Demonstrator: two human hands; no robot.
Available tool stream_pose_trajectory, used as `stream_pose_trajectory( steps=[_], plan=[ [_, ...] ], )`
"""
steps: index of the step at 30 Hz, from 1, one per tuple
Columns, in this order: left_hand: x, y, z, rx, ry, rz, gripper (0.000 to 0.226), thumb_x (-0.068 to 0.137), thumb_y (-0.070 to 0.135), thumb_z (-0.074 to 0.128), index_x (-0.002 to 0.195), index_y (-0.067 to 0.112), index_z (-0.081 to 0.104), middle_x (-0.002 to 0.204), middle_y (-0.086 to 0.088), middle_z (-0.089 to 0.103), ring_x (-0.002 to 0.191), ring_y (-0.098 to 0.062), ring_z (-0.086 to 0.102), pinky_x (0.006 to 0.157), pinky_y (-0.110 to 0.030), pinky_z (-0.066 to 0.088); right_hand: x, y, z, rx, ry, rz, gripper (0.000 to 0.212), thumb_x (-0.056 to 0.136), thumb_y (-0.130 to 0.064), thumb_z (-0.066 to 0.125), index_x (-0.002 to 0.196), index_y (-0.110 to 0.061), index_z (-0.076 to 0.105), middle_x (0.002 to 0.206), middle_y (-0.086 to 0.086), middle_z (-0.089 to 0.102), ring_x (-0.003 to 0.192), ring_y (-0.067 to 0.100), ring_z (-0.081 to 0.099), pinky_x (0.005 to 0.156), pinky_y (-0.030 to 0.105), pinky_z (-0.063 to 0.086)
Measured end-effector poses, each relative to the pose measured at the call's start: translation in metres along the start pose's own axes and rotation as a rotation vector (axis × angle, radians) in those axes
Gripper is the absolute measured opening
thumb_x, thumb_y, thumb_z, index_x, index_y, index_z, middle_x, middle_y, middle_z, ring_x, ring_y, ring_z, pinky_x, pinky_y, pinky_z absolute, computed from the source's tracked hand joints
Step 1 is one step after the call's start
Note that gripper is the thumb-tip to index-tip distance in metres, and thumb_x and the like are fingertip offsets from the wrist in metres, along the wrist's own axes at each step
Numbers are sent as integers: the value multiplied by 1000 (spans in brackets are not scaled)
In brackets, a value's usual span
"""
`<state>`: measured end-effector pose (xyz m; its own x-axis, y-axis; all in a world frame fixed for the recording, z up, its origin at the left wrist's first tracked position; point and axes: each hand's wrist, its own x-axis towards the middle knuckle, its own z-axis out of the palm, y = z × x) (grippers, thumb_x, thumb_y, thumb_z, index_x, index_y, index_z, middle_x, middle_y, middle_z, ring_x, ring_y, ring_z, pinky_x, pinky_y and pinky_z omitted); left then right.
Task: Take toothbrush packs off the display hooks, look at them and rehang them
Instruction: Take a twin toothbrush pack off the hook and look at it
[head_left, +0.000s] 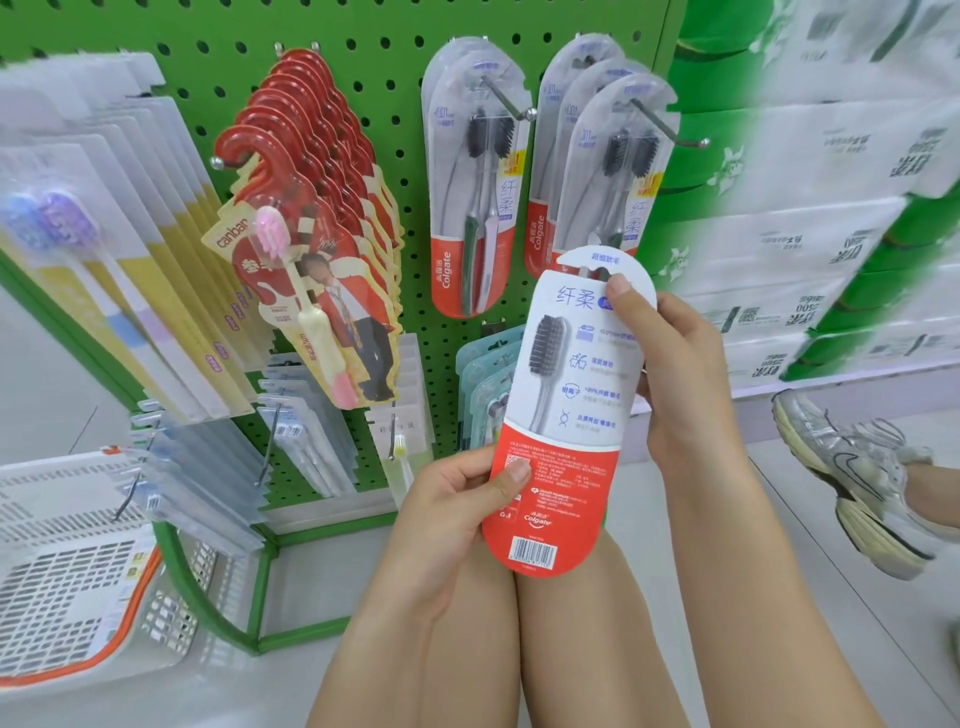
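Toothbrush pack (563, 410) off the hooks, held back-side up in front of the green pegboard (405, 171). Left hand (457, 512) pinching its lower left edge, fingers closed, thumb on the red panel. Right hand (670, 364) gripping the right edge, thumb by the hanging hole; remaining fingers probably curled behind, hidden.

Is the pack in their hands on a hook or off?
Off. Both hands, left and right, hold the pack below the hook.
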<state>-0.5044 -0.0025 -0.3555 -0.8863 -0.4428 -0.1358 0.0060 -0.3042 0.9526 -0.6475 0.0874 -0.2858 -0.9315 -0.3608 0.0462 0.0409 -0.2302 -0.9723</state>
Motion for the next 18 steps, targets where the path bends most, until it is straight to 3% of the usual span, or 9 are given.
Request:
stream_pose_trajectory(
  steps=[5,7,9,10,12,14,16,18],
  plan=[
    [4,1,12,58,221,214,18,90,12,64,100,23,74,93,0,77,83,-11,71,72,-21,55,-5,10,3,-119,55,-109,27,90,-31,65,115,-22,62,103,-6,70,92,7,66,68,23,54],
    [8,-3,13,232,319,340,20,90,22,67,104,36,71,97,12,76,92,-6,70,80,-22,55,-14,13,7,-114,-36,-113,18,89,-29,65,106,-34,62,97,-19,71,96,-1,65,83,30,55],
    [9,-9,17,441,406,465,24,91,29,64,113,40,68,107,21,71,100,6,65,84,-13,49,-23,13,12,-127,-148,-95,15,87,-33,63,97,-42,58,87,-34,67,93,-13,62,91,29,53],
    [9,-12,19,552,471,525,27,91,30,62,117,36,67,113,22,68,103,12,61,85,-6,45,-26,13,13,-136,-196,-94,15,86,-35,62,98,-41,59,86,-36,66,91,-15,61,90,28,53],
    [8,-18,25,761,589,641,33,90,30,60,122,26,68,120,20,64,110,12,55,88,1,38,-32,12,15,-119,-233,-75,13,90,-33,59,101,-30,65,86,-22,68,83,-10,62,82,27,54],
    [9,-24,30,868,598,735,40,88,29,56,125,17,66,125,14,62,118,2,54,97,-4,36,-35,10,16,-43,-180,-18,14,94,-28,55,91,-21,67,84,-5,66,77,1,63,70,23,55],
    [11,-28,31,896,553,793,45,87,29,57,128,12,64,131,7,60,126,-5,50,107,-11,32,-33,11,15,58,-97,4,24,98,-20,51,79,-18,66,75,-2,66,68,7,62,60,20,52],
    [11,-27,32,871,503,782,48,87,37,59,129,14,62,138,9,54,134,-6,43,112,-16,28,-30,13,13,85,-45,-28,29,98,-16,51,72,-18,64,70,-1,65,69,14,59,62,25,47]
  ],
)
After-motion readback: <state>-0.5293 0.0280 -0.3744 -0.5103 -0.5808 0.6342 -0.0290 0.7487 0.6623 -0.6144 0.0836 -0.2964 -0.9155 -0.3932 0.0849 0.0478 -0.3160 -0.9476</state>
